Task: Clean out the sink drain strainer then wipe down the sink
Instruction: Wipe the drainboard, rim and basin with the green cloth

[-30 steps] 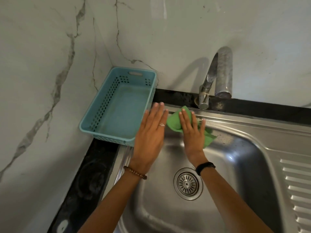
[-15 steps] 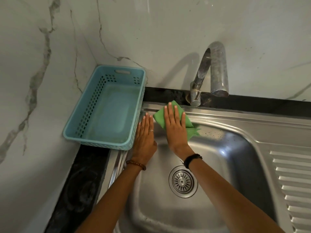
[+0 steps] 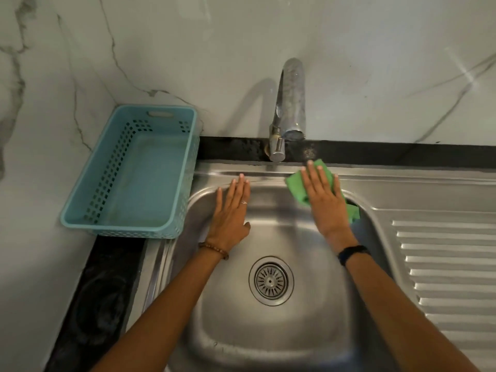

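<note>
The steel sink [image 3: 268, 334] fills the lower middle, with the round drain strainer [image 3: 271, 281] seated in its floor. My right hand [image 3: 324, 200] lies flat, palm down, pressing a green cloth [image 3: 295, 183] against the sink's back rim, just right of the tap. Part of the cloth sticks out past the hand's right side. My left hand [image 3: 230, 213] rests flat with fingers together on the back left wall of the basin, holding nothing.
A chrome tap [image 3: 290, 108] rises from the black counter strip behind the sink. An empty light-blue plastic basket [image 3: 134, 173] sits on the counter at the left corner. A ribbed steel drainboard [image 3: 442, 264] lies to the right. Marble walls close off the back and left.
My right hand has slid the green cloth rightward along the back rim, from left of the tap to right of it. My left hand stays on the basin's back left wall.
</note>
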`<action>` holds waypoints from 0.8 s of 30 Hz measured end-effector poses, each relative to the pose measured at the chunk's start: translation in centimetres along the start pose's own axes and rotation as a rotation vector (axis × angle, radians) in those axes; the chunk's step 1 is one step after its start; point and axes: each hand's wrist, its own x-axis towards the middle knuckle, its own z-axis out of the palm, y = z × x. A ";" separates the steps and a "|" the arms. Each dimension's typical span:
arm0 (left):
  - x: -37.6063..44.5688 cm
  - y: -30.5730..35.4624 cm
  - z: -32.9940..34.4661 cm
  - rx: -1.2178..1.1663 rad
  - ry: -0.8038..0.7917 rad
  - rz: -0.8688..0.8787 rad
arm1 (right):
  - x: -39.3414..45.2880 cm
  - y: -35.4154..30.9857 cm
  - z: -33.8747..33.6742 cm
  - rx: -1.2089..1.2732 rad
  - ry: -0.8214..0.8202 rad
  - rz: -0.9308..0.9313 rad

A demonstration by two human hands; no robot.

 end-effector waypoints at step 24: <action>0.5 1.7 -0.5 -0.031 0.041 0.060 | -1.9 0.0 -1.8 0.100 -0.155 0.090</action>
